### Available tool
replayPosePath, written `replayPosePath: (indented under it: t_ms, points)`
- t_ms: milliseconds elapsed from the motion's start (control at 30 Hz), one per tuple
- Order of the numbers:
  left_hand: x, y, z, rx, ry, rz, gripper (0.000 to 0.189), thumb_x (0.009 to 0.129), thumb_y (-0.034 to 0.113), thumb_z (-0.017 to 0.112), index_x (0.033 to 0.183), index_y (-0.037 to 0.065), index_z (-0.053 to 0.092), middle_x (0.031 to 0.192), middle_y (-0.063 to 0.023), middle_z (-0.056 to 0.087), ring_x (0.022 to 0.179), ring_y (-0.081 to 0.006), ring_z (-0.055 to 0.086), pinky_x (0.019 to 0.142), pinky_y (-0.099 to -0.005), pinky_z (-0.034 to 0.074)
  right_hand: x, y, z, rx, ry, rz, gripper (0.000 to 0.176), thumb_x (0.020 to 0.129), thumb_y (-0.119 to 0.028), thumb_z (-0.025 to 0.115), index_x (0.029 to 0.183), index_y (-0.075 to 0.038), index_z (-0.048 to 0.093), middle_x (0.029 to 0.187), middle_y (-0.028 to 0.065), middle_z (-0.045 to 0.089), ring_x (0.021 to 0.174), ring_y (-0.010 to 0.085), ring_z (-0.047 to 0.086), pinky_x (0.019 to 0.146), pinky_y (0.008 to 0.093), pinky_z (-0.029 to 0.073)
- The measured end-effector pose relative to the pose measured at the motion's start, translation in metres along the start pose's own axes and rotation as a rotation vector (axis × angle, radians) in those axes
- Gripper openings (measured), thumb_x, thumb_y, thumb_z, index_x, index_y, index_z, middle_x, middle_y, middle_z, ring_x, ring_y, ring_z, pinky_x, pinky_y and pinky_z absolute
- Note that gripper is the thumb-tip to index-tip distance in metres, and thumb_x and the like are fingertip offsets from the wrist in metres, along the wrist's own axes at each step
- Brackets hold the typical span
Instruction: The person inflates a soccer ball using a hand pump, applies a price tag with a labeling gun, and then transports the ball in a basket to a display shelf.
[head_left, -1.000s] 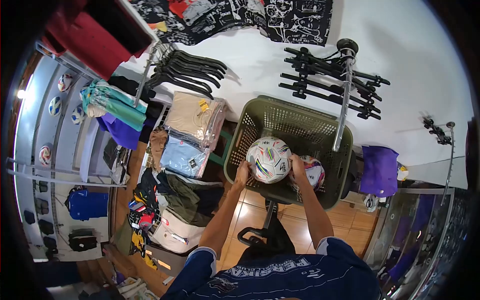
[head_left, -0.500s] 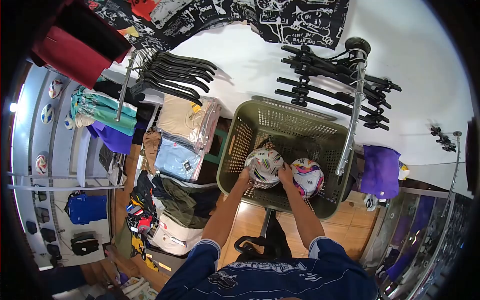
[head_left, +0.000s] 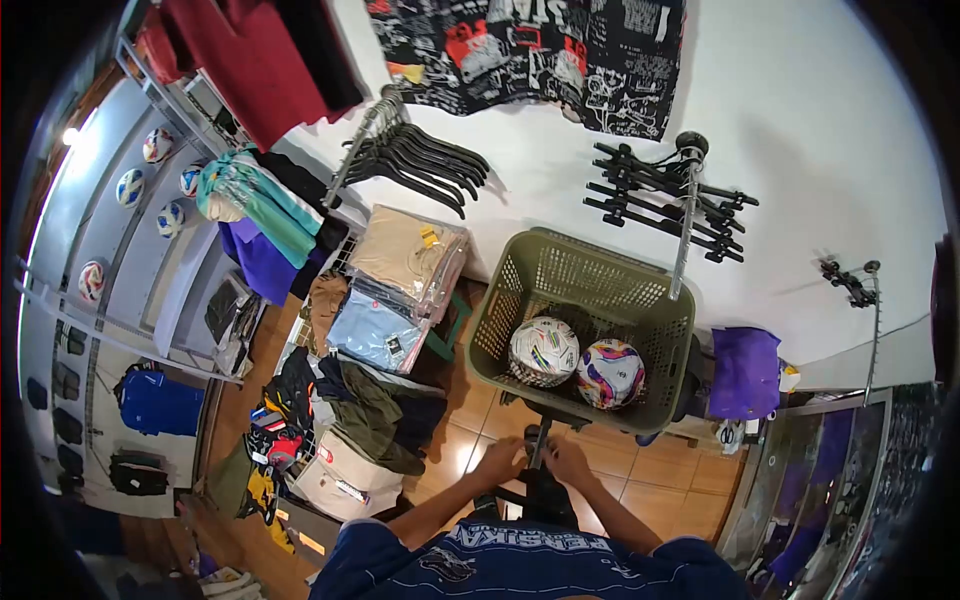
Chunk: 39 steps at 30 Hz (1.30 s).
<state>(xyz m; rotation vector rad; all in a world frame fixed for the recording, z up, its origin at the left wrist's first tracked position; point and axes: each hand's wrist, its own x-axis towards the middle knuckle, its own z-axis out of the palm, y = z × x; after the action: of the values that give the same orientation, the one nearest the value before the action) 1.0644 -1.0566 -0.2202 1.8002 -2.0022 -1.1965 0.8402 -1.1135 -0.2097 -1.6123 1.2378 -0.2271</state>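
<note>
In the head view, a white ball with coloured markings point(head_left: 544, 351) and a white ball with purple and orange patches point(head_left: 610, 374) lie side by side in an olive-green perforated basket point(head_left: 570, 265). My left hand point(head_left: 502, 460) is below the basket's near edge, its fingers loosely bent and holding nothing that I can see. Close by, my right hand point(head_left: 568, 462) hangs with fingers slightly curled, also apart from the balls. Between the two hands runs a black post point(head_left: 541, 440) under the basket.
Black hangers point(head_left: 415, 160) and clip hangers point(head_left: 665, 205) hang on wall rails. Bagged folded clothes point(head_left: 405, 255) and loose garments point(head_left: 385, 410) are stacked left of the basket. A purple cloth point(head_left: 745, 372) hangs at the right. More balls point(head_left: 130, 187) sit on the left shelves.
Both hands have let go of the white ball with coloured markings and drawn back out of the basket towards my body. The ball stays in the basket. The view has shifted.
</note>
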Motion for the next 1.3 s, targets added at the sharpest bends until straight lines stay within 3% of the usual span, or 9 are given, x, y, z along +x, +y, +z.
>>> replayPosePath:
  t_ms: [100, 233, 367, 400, 567, 833, 1067, 1167, 1300]
  points:
    - [-0.067, -0.007, 0.029, 0.115, 0.066, 0.019, 0.044, 0.101, 0.037, 0.067, 0.139, 0.013, 0.063, 0.151, -0.0197, 0.054, 0.139, -0.0423, 0.051, 0.111, -0.0567, 0.045, -0.063, -0.004, 0.047, -0.243, -0.089, -0.012, 0.047, 0.101, -0.034, 0.066, 0.136, -0.003, 0.064, 0.130, 0.0254, 0.067, 0.120, 0.0416, 0.066, 0.101, 0.0477, 0.053]
    - [-0.115, -0.027, 0.064, 0.115, 0.178, 0.089, 0.051, 0.105, 0.045, 0.060, 0.143, 0.010, 0.061, 0.158, -0.0200, 0.049, 0.145, -0.0460, 0.045, 0.116, -0.0612, 0.038, -0.103, 0.032, 0.123, -0.361, 0.231, -0.066, 0.058, 0.102, -0.043, 0.060, 0.148, -0.009, 0.056, 0.147, 0.0239, 0.057, 0.137, 0.0448, 0.053, 0.117, 0.0636, 0.036]
    - [-0.123, -0.071, 0.087, 0.133, 0.134, 0.290, 0.056, 0.106, 0.047, 0.058, 0.142, 0.005, 0.060, 0.157, -0.0219, 0.050, 0.147, -0.0514, 0.040, 0.120, -0.0612, 0.035, -0.128, 0.027, 0.154, -0.398, 0.442, -0.038, 0.050, 0.102, -0.038, 0.058, 0.141, -0.007, 0.064, 0.144, 0.0219, 0.061, 0.135, 0.0439, 0.055, 0.114, 0.0598, 0.039]
    - [-0.125, -0.075, 0.087, 0.175, 0.085, 0.380, 0.056, 0.105, 0.047, 0.058, 0.141, 0.004, 0.060, 0.156, -0.0236, 0.050, 0.147, -0.0518, 0.039, 0.120, -0.0604, 0.034, -0.129, 0.036, 0.167, -0.328, 0.479, -0.006, 0.052, 0.103, -0.044, 0.057, 0.142, -0.010, 0.064, 0.146, 0.0208, 0.061, 0.140, 0.0449, 0.051, 0.118, 0.0649, 0.032]
    - [-0.185, -0.051, 0.088, 0.109, 0.108, 0.259, 0.063, 0.103, 0.050, 0.061, 0.140, -0.001, 0.058, 0.152, -0.0311, 0.052, 0.149, -0.0506, 0.039, 0.122, -0.0596, 0.032, -0.168, 0.034, 0.198, -0.342, 0.397, 0.170, 0.058, 0.107, -0.052, 0.047, 0.155, -0.020, 0.055, 0.166, 0.0148, 0.044, 0.157, 0.0395, 0.032, 0.121, 0.0693, 0.024]
    - [-0.281, -0.047, 0.121, 0.074, 0.009, 0.133, 0.062, 0.101, 0.046, 0.063, 0.143, 0.001, 0.051, 0.167, -0.0348, 0.029, 0.140, -0.0614, 0.042, 0.117, -0.0588, 0.040, -0.252, 0.036, 0.256, -0.309, 0.341, 0.198, 0.061, 0.108, -0.055, 0.046, 0.158, -0.020, 0.052, 0.168, 0.0139, 0.042, 0.158, 0.0382, 0.032, 0.126, 0.0649, 0.021]
    - [-0.382, -0.043, 0.173, 0.036, 0.074, 0.064, 0.046, 0.100, 0.032, 0.059, 0.131, -0.001, 0.053, 0.165, -0.0348, 0.031, 0.138, -0.0613, 0.043, 0.117, -0.0593, 0.040, -0.337, 0.048, 0.323, -0.315, 0.338, 0.194, 0.061, 0.108, -0.055, 0.045, 0.158, -0.020, 0.053, 0.169, 0.0154, 0.040, 0.159, 0.0371, 0.029, 0.122, 0.0688, 0.025]
    - [-0.408, -0.086, 0.221, -0.088, 0.130, 0.118, 0.039, 0.100, 0.027, 0.054, 0.127, 0.000, 0.053, 0.163, -0.0370, 0.032, 0.139, -0.0612, 0.041, 0.118, -0.0611, 0.038, -0.388, 0.023, 0.342, -0.339, 0.262, 0.249, 0.063, 0.108, -0.057, 0.044, 0.161, -0.022, 0.047, 0.171, 0.0149, 0.037, 0.160, 0.0357, 0.028, 0.120, 0.0731, 0.020]
    - [-0.476, -0.072, 0.236, -0.047, 0.192, 0.081, 0.036, 0.098, 0.023, 0.051, 0.127, 0.002, 0.054, 0.157, -0.0396, 0.036, 0.141, -0.0602, 0.038, 0.119, -0.0625, 0.035, -0.435, 0.030, 0.386, -0.364, 0.295, 0.212, 0.067, 0.105, -0.061, 0.048, 0.161, -0.023, 0.048, 0.168, 0.0144, 0.041, 0.158, 0.0368, 0.029, 0.119, 0.0770, 0.018]
